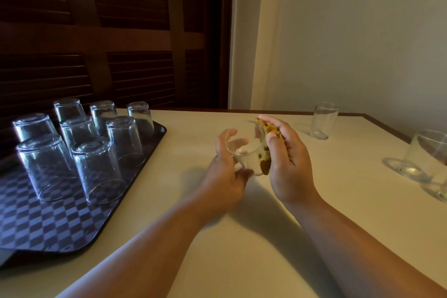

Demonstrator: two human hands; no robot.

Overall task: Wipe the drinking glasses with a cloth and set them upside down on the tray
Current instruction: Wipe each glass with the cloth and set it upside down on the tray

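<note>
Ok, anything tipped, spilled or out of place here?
Nothing stands out. The upturned glasses stand untipped on the tray; the left hand holds a glass, the right hand holds a cloth against it; the upright glasses wait on the table.

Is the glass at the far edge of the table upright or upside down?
Upright: the far glass rests on its thick base with its open mouth up, on the table.

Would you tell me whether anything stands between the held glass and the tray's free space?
Nothing visible does. Only bare table lies between the glass and the tray, whose near part is free; the upturned glasses fill its far part.
</note>
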